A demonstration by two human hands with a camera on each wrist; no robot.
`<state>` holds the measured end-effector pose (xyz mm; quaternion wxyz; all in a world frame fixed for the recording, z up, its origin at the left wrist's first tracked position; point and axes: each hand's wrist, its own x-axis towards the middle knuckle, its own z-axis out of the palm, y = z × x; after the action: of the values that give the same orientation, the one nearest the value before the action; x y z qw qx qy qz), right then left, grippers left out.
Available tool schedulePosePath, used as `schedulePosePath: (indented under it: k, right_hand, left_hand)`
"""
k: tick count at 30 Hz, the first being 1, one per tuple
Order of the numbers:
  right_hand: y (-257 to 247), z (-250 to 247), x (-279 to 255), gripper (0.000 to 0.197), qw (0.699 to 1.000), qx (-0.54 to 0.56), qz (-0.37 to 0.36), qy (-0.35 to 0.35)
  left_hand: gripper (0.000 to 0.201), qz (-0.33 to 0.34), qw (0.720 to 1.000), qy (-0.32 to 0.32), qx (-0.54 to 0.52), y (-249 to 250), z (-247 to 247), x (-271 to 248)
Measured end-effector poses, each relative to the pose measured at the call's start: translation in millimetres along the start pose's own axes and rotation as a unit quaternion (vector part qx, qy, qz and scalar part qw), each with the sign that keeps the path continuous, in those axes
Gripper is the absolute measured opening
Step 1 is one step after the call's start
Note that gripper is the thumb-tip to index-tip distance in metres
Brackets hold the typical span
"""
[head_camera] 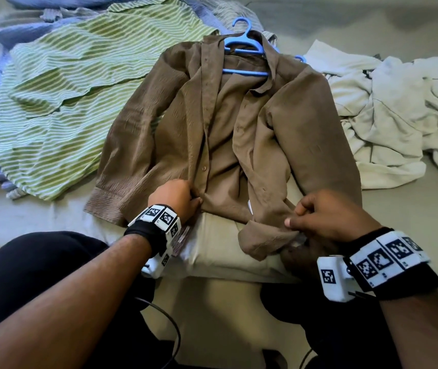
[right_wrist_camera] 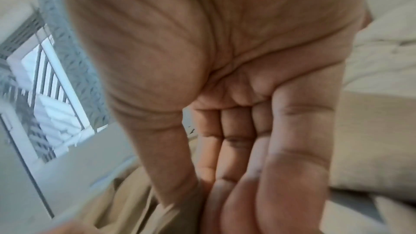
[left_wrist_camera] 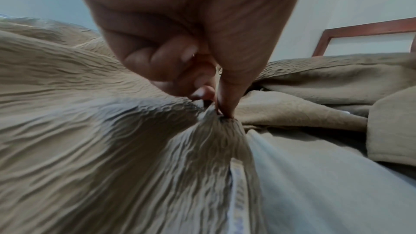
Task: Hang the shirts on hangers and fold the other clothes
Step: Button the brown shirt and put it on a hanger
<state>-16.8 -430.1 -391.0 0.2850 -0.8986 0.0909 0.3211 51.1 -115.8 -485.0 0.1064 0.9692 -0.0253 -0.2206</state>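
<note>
Far left on the bed there's a green striped shirt spread flat. Next to it the brown shirt lies lengthwise, collar pointing away, hem toward the person, with a blue hanger in the neck. Left hand pinches the front edge near the hem. Right hand grips the right sleeve's cuff. Crumpled white clothes sit off to the right.
</note>
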Motion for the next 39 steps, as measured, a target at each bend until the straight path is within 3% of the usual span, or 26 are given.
schedulePosePath:
  k: [4, 10, 14, 17, 21, 28, 32, 36, 39]
  right_hand:
    - [-11, 1, -1, 0.013, 0.985, 0.173, -0.008, 0.0]
    - [-30, 5, 1, 0.015, 0.961, 0.276, -0.016, 0.027]
    - [-44, 19, 9, 0.015, 0.94, 0.335, -0.022, 0.058]
    - [-59, 35, 13, 0.014, 0.924, 0.375, -0.039, 0.071]
    - [-73, 56, 22, 0.014, 0.929, 0.344, -0.063, 0.12]
    - [-89, 74, 30, 0.008, 0.942, 0.238, -0.144, 0.189]
    - [-90, 74, 31, 0.008, 0.938, 0.241, -0.169, 0.182]
    - [-91, 76, 33, 0.009, 0.936, 0.244, -0.184, 0.171]
    - [-92, 79, 34, 0.009, 0.933, 0.26, -0.191, 0.161]
  left_hand:
    - [0.017, -0.027, 1.0, -0.014, -0.003, -1, -5, -3]
    - [0.025, -0.007, 0.992, -0.029, -0.127, -2, -12, 1]
    - [0.014, 0.052, 0.945, -0.079, -0.313, 2, -30, -7]
    - [0.015, 0.078, 0.916, -0.114, -0.378, 12, -50, -18]
    - [0.009, 0.087, 0.889, -0.126, -0.432, 17, -58, -22]
    - [0.016, 0.087, 0.888, -0.149, -0.426, 7, -56, -18]
    - [0.023, 0.075, 0.885, -0.152, -0.435, 1, -55, -17]
    - [0.042, 0.061, 0.869, -0.157, -0.465, -2, -54, -20]
    - [0.034, 0.05, 0.867, -0.143, -0.475, -4, -52, -21]
